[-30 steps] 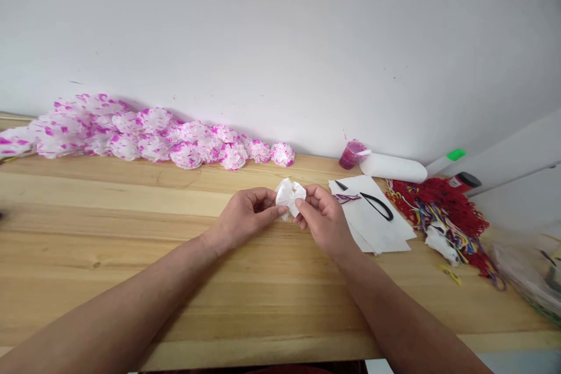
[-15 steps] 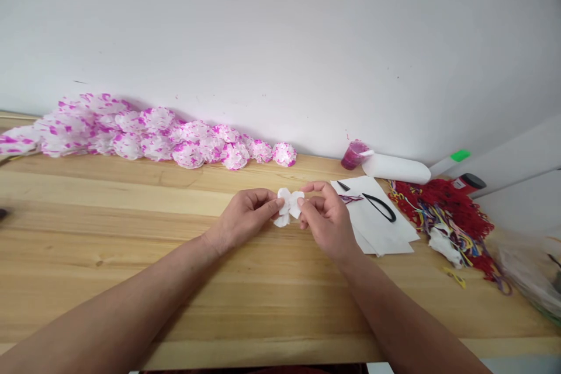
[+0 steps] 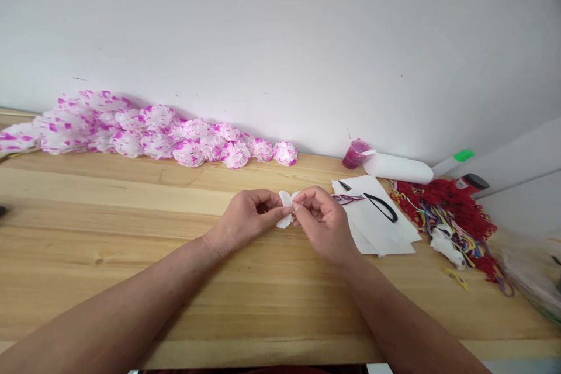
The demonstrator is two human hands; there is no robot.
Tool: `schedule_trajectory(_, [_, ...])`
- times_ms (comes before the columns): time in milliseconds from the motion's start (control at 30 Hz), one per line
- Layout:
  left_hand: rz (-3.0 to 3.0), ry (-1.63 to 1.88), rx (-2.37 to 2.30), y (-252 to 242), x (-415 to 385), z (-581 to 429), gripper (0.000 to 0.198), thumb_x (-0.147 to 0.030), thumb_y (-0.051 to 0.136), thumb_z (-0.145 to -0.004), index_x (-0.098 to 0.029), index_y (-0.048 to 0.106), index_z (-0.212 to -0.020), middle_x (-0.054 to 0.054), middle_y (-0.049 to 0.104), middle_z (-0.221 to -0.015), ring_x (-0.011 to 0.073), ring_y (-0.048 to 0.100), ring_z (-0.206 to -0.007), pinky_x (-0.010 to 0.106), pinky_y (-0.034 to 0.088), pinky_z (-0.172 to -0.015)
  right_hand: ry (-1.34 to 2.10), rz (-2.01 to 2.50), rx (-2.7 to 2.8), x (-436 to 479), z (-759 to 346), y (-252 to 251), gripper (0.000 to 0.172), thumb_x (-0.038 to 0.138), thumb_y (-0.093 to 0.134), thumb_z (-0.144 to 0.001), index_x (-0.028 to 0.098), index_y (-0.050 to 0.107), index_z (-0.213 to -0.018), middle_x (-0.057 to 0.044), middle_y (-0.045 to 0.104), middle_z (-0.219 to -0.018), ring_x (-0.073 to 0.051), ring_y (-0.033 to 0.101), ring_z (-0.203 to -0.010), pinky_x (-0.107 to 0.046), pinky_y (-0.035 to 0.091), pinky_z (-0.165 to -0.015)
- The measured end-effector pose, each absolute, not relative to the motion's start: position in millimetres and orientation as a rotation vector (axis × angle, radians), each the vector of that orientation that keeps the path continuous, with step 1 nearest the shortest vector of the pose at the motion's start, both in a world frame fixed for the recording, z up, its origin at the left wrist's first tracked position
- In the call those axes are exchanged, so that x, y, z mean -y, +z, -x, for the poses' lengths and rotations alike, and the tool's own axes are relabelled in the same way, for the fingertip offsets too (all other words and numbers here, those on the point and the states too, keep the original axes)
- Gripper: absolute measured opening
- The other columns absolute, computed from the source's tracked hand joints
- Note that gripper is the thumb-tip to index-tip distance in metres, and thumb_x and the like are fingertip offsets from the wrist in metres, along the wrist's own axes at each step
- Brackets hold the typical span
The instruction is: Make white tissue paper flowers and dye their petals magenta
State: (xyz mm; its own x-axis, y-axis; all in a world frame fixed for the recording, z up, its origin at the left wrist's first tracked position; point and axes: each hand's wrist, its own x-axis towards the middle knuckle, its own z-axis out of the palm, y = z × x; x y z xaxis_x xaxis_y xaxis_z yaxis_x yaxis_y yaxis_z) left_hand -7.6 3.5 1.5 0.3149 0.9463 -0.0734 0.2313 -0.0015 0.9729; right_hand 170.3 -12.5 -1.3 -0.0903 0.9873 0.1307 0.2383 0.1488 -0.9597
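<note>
White tissue [image 3: 286, 208] is pinched between left hand [image 3: 248, 219] and right hand [image 3: 323, 222], both closed on it, raised off the table [image 3: 131, 245] so fingertips can work its folds.

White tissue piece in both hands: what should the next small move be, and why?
Probably the right hand should tease one layer outward while the left hand pinches the middle. The white tissue piece is bunched small between both sets of fingertips above the table, not fluffed out like the pink-and-white paper flowers along the wall.
</note>
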Motion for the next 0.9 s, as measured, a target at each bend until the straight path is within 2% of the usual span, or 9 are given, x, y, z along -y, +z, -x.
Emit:
schedule_trajectory(233, [-1.430,0.833,-1.088,-1,-7,11,0.030,-0.044,0.064,-0.083,-0.014,0.069,-0.084,0.002,0.067,-0.075,0.0137,0.055,-0.066,0.023,0.040,-0.060,0.990,1.269,1.539,10,-174,-4,0.006,0.027,0.060,-0.088,0.022,0.059,-0.089,0.002,0.059,-0.069,-0.014,0.058,-0.064,-0.026,0.046,-0.061])
schedule_trajectory(333, [-1.466,0.815,-1.090,-2,-8,11,0.031,-0.045,0.063,-0.084,-0.015,0.068,-0.080,0.001,0.064,-0.071,0.0126,0.051,-0.062,0.023,0.037,-0.056,1.017,1.271,1.555,10,-173,-4,0.007,0.028,0.060,-0.089,0.022,0.060,-0.091,0.001,0.059,-0.072,-0.014,0.057,-0.066,-0.026,0.045,-0.060])
schedule_trajectory(433, [-1.467,0.807,-1.082,-3,-8,11,0.031,-0.046,0.062,-0.085,-0.016,0.067,-0.078,0.000,0.061,-0.067,0.0117,0.048,-0.059,0.022,0.034,-0.052,1.013,1.277,1.570,11,-173,-3,0.008,0.030,0.060,-0.089,0.022,0.060,-0.091,0.002,0.057,-0.070,-0.013,0.052,-0.062,-0.025,0.041,-0.057])
schedule_trajectory(567, [-1.451,0.824,-1.068,-5,-7,10,0.030,-0.044,0.060,-0.085,-0.016,0.067,-0.078,0.001,0.063,-0.069,0.0124,0.051,-0.060,0.022,0.037,-0.054,0.939,1.302,1.578,13,-174,-1,0.009,0.031,0.060,-0.089,0.023,0.060,-0.093,0.005,0.050,-0.063,-0.012,0.046,-0.056,-0.025,0.038,-0.054])
schedule_trajectory(733, [-1.511,0.809,-1.126,-8,-8,10,0.029,-0.043,0.061,-0.083,-0.015,0.068,-0.078,0.002,0.065,-0.069,0.0141,0.054,-0.062,0.024,0.040,-0.056,0.950,1.303,1.589,11,-173,-3,0.010,0.031,0.061,-0.088,0.022,0.061,-0.093,0.002,0.057,-0.068,-0.012,0.050,-0.059,-0.025,0.041,-0.056])
schedule_trajectory(900, [-1.572,0.769,-1.208,-9,-10,11,0.024,-0.039,0.061,-0.081,-0.017,0.067,-0.073,-0.001,0.061,-0.064,0.0128,0.051,-0.059,0.023,0.037,-0.053,1.002,1.317,1.552,11,-173,-3,0.008,0.029,0.061,-0.086,0.021,0.061,-0.087,0.000,0.060,-0.072,-0.013,0.054,-0.064,-0.025,0.044,-0.059])
